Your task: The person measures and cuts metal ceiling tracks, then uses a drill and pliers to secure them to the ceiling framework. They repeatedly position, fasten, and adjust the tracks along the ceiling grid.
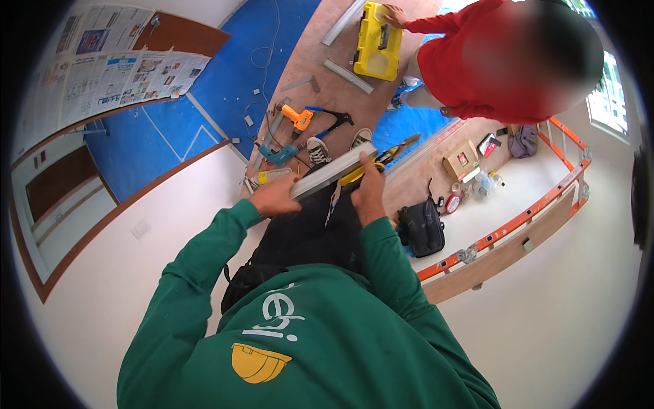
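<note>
A grey metal channel [325,175] runs diagonally across the middle of my view, above my lap. My left hand [276,193] is closed on its lower left end. My right hand [368,187] is closed round tin snips with yellow and black handles [353,176], at the channel's upper right end, with its thumb up by the channel. The dark jaws of the snips point up and to the right; whether they touch the metal is unclear. Below my shoes lie an orange drill [296,117], a teal power tool [276,154] and a blue-and-black hand tool [334,121] on pinkish flooring.
A co-worker in red [477,75] touches a yellow toolbox [376,51] at the upper right. An orange ladder [490,239] borders the right side, near a black bag [424,228], a cardboard box [460,160] and bottles. Loose channels [347,76], cables and blue sheeting [228,61] lie around.
</note>
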`<act>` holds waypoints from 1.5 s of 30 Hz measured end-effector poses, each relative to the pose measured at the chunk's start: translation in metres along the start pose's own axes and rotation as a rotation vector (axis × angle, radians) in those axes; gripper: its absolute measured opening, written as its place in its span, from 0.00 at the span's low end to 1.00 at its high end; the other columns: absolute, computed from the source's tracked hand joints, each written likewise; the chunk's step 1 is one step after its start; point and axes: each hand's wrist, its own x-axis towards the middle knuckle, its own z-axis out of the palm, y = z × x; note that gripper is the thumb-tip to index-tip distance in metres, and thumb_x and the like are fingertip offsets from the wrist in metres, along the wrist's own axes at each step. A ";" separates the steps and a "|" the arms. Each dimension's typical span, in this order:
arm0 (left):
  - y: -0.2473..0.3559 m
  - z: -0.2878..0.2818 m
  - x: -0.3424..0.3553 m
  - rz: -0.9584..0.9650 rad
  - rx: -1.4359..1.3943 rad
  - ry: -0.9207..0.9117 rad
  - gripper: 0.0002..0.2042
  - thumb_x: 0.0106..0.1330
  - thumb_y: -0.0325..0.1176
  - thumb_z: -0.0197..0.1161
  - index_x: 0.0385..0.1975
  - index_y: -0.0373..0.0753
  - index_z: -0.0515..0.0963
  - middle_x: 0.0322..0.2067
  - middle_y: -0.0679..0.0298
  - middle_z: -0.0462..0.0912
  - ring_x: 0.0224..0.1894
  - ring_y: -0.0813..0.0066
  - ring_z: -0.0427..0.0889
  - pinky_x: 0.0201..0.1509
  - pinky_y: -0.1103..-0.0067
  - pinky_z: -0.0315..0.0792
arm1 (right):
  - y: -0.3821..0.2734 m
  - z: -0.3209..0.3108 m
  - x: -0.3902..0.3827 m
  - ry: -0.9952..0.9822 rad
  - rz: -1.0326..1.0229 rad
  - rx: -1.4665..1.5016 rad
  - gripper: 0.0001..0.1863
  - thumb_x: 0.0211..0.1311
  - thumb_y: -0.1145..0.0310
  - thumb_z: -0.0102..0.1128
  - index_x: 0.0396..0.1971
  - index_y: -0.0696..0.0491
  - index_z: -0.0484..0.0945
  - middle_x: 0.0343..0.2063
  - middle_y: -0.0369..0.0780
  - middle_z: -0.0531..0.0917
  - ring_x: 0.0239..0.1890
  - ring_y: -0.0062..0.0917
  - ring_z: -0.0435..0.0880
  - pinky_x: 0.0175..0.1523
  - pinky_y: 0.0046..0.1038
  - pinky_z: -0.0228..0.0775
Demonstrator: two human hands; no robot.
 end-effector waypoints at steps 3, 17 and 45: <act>-0.049 0.005 -0.054 -0.125 -0.020 0.122 0.29 0.60 0.39 0.68 0.64 0.42 0.76 0.47 0.38 0.88 0.53 0.41 0.88 0.59 0.54 0.80 | -0.037 0.008 0.019 0.019 -0.020 -0.063 0.20 0.71 0.65 0.76 0.56 0.57 0.80 0.49 0.41 0.87 0.50 0.35 0.89 0.58 0.41 0.85; -0.073 -0.122 -0.061 0.077 0.593 0.379 0.10 0.53 0.31 0.73 0.36 0.45 0.85 0.34 0.60 0.90 0.39 0.52 0.90 0.45 0.56 0.78 | -0.040 0.075 -0.031 -0.998 -0.187 -1.451 0.18 0.67 0.68 0.74 0.52 0.58 0.81 0.41 0.43 0.89 0.46 0.37 0.90 0.54 0.40 0.82; -0.089 -0.036 -0.075 -0.216 0.362 0.324 0.18 0.53 0.35 0.73 0.47 0.47 0.87 0.43 0.57 0.92 0.50 0.48 0.90 0.52 0.54 0.81 | -0.059 0.027 0.024 -0.511 0.079 -0.748 0.17 0.70 0.68 0.74 0.55 0.56 0.82 0.46 0.42 0.89 0.50 0.36 0.90 0.57 0.41 0.84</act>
